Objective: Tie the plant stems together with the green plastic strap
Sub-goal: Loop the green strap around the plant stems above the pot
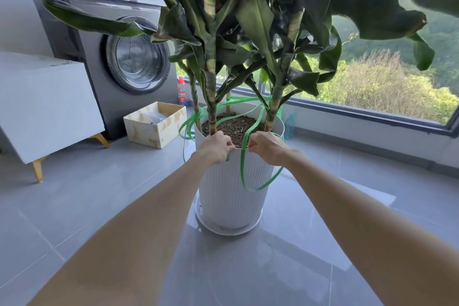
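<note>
A tall plant with several striped stems point(211, 97) stands in a white ribbed pot point(231, 196) on a saucer. A green plastic strap point(244, 174) loops behind the stems, around the pot's rim, and hangs in a loop down the pot's front. My left hand point(217, 148) is at the near rim beside the left stem, fingers curled on the strap. My right hand point(267, 148) is at the rim beside it, pinching another part of the strap. Both hands are close together, almost touching.
A grey washing machine point(124, 57) stands at the back left, with a white cabinet point(44, 104) on gold legs left of it. An open wooden box point(155, 124) and a red-capped bottle point(183, 93) sit on the tiled floor. A blue bottle point(289, 125) stands by the window sill.
</note>
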Demonstrator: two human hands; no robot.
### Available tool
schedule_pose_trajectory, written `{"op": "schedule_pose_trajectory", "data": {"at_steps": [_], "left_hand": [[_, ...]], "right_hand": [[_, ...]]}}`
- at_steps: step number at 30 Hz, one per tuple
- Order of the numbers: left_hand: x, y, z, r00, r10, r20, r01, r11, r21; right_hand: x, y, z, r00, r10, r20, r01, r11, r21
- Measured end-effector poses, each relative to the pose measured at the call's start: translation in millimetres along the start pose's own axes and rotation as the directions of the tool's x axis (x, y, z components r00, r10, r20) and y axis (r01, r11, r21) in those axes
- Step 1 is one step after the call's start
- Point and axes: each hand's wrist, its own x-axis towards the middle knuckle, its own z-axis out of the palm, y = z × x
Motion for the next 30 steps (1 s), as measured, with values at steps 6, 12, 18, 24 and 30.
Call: {"op": "schedule_pose_trajectory", "data": {"at_steps": [6,12,18,24,30], "left_hand": [[-8.0,2.0,2.2,1.000,-0.002,-0.015,0.003,1.000,0.017],[-3.7,-0.2,5.1,0.998,0.013,-0.055,-0.010,0.998,0.054],[9.1,-5.3,9.6,0.995,0.009,-0.100,-0.001,0.997,0.075],[23.6,-14.3,3.6,0.995,0.091,-0.032,-0.086,0.986,0.144],[24.8,-30.0,9.5,0.994,0.104,-0.040,-0.082,0.929,0.361]], "right_hand": [[-5.5,-1.4,0.8,1.000,0.003,-0.008,-0.003,1.000,-0.001],[-2.0,-0.1,3.3,1.000,-0.005,-0.031,0.005,1.000,0.007],[12.5,3.1,8.3,0.998,0.002,-0.056,0.000,1.000,0.028],[25.3,10.6,12.0,0.998,0.005,-0.059,0.001,0.996,0.092],[19.3,15.2,25.9,0.998,-0.026,-0.063,0.032,0.996,0.086]]}}
